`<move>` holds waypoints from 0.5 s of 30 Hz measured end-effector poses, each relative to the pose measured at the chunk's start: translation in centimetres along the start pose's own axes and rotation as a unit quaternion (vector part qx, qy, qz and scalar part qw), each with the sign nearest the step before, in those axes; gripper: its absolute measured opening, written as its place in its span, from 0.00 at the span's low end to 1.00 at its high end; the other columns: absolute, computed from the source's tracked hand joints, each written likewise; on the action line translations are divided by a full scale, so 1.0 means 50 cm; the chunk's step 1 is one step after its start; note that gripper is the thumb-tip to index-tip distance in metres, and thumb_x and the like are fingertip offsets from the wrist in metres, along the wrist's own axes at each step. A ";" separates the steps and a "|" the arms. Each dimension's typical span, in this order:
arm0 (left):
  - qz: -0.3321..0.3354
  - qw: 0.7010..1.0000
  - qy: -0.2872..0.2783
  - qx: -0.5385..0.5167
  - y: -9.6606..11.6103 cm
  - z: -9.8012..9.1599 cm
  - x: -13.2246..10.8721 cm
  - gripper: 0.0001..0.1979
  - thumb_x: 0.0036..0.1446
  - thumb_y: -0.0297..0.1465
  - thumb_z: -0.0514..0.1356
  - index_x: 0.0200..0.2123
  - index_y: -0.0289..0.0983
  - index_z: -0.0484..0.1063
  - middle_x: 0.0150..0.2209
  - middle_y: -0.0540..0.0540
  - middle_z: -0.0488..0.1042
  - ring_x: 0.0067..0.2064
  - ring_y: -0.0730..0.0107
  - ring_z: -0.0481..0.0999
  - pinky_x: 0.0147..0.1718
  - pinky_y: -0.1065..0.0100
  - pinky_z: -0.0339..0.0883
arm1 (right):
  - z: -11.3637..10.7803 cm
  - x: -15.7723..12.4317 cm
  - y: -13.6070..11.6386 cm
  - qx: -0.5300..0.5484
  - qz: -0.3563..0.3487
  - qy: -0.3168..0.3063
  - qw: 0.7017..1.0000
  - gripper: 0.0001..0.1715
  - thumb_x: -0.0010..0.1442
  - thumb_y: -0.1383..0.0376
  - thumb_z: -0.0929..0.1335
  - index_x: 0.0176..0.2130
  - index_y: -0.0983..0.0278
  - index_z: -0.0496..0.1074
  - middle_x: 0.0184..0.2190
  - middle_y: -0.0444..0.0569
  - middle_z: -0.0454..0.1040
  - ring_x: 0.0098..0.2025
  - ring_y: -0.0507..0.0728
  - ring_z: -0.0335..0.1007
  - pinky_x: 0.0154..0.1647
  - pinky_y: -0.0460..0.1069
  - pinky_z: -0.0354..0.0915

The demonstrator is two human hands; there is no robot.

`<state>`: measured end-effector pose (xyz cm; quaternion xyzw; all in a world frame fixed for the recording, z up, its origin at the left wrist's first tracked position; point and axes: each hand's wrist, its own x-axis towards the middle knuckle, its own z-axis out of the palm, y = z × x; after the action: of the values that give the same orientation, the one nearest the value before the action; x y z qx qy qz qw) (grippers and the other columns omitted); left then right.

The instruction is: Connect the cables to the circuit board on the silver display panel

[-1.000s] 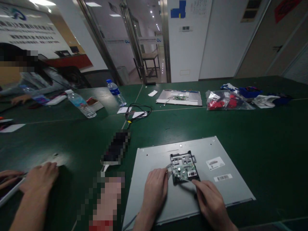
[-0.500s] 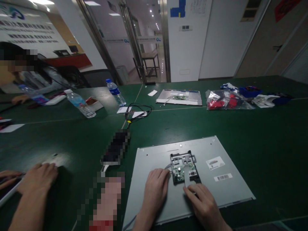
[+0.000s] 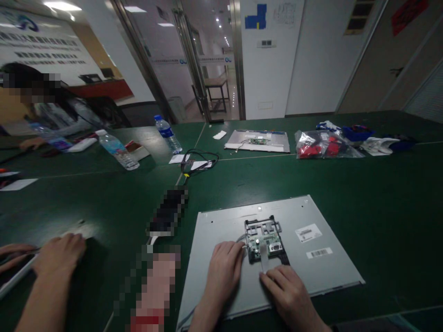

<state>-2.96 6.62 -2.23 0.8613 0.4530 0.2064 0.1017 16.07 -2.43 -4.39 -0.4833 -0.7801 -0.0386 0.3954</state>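
Grey sheet metal fills the near part of the view: a flat grey metal monitor back panel (image 3: 311, 272) lies on the dark green table (image 3: 380, 193). Near its middle sits a small green circuit board (image 3: 265, 245) in a black plastic frame (image 3: 263, 229).

The left hand (image 3: 224, 272) rests on the panel just left of the board, its fingertips at the board's left edge where thin grey wires (image 3: 241, 239) come out. The right hand (image 3: 289, 290) lies below the board, its fingers pinching the near end of a flat pale ribbon cable (image 3: 264, 262) that runs up onto the board. Whether the left hand grips anything I cannot tell.

2 white labels (image 3: 313, 242) sit on the panel right of the board. Far left, another person's hand (image 3: 58, 253) rests on the table.
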 end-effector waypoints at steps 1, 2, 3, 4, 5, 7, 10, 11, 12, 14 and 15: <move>0.000 1.000 -0.002 -0.004 0.001 -0.001 -0.001 0.10 0.66 0.28 0.51 0.46 0.40 0.69 0.38 0.46 0.74 0.40 0.62 0.72 0.43 0.59 0.64 | 0.001 -0.002 0.000 0.000 0.003 -0.001 1.000 0.19 0.70 0.69 0.56 0.46 0.67 0.73 0.31 0.51 0.74 0.35 0.56 0.69 0.38 0.50 0.64; 0.000 1.000 -0.005 -0.008 0.002 -0.002 -0.001 0.11 0.66 0.28 0.50 0.46 0.40 0.69 0.38 0.45 0.74 0.41 0.62 0.73 0.44 0.58 0.64 | 0.001 -0.003 0.000 0.000 0.007 -0.004 1.000 0.19 0.70 0.69 0.56 0.46 0.67 0.73 0.31 0.51 0.74 0.35 0.56 0.69 0.39 0.51 0.64; -0.001 1.000 -0.008 -0.012 0.004 -0.003 -0.002 0.11 0.66 0.28 0.50 0.47 0.40 0.69 0.38 0.45 0.75 0.41 0.62 0.73 0.44 0.58 0.64 | 0.001 -0.005 0.000 0.002 0.011 -0.008 1.000 0.20 0.70 0.69 0.55 0.47 0.67 0.73 0.31 0.51 0.74 0.35 0.56 0.69 0.39 0.51 0.63; -0.002 1.000 -0.013 -0.015 0.006 -0.004 -0.002 0.11 0.66 0.27 0.49 0.47 0.40 0.69 0.38 0.45 0.75 0.41 0.62 0.73 0.44 0.58 0.63 | 0.001 -0.006 0.000 0.004 0.016 -0.015 1.000 0.20 0.70 0.70 0.55 0.47 0.67 0.73 0.32 0.52 0.74 0.36 0.57 0.69 0.40 0.51 0.63; -0.004 1.000 -0.020 -0.018 0.008 -0.006 -0.003 0.11 0.66 0.27 0.49 0.47 0.40 0.69 0.38 0.45 0.75 0.41 0.62 0.73 0.45 0.57 0.63 | 0.001 -0.007 0.000 0.006 0.021 -0.022 1.000 0.20 0.70 0.70 0.55 0.47 0.67 0.73 0.32 0.52 0.74 0.36 0.57 0.69 0.40 0.51 0.63; -0.007 0.999 -0.036 -0.023 0.014 -0.011 -0.005 0.12 0.65 0.26 0.50 0.48 0.40 0.68 0.39 0.45 0.75 0.42 0.61 0.72 0.46 0.56 0.62 | 0.000 -0.010 0.000 0.012 0.028 -0.035 0.999 0.18 0.69 0.70 0.56 0.47 0.66 0.72 0.33 0.52 0.74 0.37 0.57 0.68 0.40 0.52 0.63; -0.008 0.998 -0.057 -0.026 0.025 -0.022 -0.010 0.13 0.62 0.26 0.54 0.50 0.41 0.67 0.42 0.46 0.74 0.44 0.60 0.71 0.48 0.55 0.61 | 0.001 -0.014 0.000 0.017 0.040 -0.044 0.998 0.15 0.68 0.70 0.59 0.47 0.66 0.72 0.34 0.51 0.74 0.38 0.58 0.68 0.41 0.52 0.63; -0.005 0.998 -0.062 -0.026 0.027 -0.026 -0.011 0.15 0.60 0.26 0.56 0.50 0.41 0.67 0.44 0.46 0.74 0.45 0.60 0.71 0.49 0.55 0.60 | 0.001 -0.016 0.000 0.018 0.043 -0.048 0.998 0.14 0.68 0.69 0.60 0.47 0.65 0.71 0.35 0.51 0.74 0.38 0.58 0.68 0.41 0.52 0.63; -0.001 0.997 -0.066 -0.025 0.028 -0.029 -0.013 0.16 0.59 0.26 0.57 0.51 0.41 0.67 0.44 0.46 0.74 0.46 0.59 0.71 0.50 0.54 0.60 | 0.002 -0.017 0.000 0.019 0.047 -0.051 0.997 0.13 0.67 0.69 0.60 0.47 0.65 0.71 0.35 0.51 0.74 0.39 0.58 0.68 0.41 0.52 0.63; 0.010 0.997 -0.073 -0.021 0.027 -0.032 -0.015 0.18 0.58 0.25 0.57 0.52 0.42 0.66 0.45 0.46 0.73 0.47 0.59 0.70 0.51 0.54 0.59 | 0.003 -0.021 0.001 0.023 0.053 -0.062 0.996 0.12 0.67 0.69 0.61 0.47 0.64 0.71 0.36 0.51 0.74 0.39 0.58 0.68 0.41 0.52 0.63; 0.016 0.997 -0.074 -0.018 0.025 -0.033 -0.016 0.18 0.58 0.24 0.56 0.51 0.42 0.67 0.45 0.46 0.73 0.47 0.59 0.70 0.50 0.55 0.59 | 0.003 -0.022 0.001 0.026 0.056 -0.067 0.996 0.12 0.67 0.69 0.62 0.47 0.64 0.71 0.36 0.50 0.74 0.39 0.58 0.68 0.41 0.53 0.63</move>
<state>-3.15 5.24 -0.52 0.8795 0.4263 0.1516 0.1475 16.25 -3.12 -5.22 -0.5175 -0.7772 0.0364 0.3561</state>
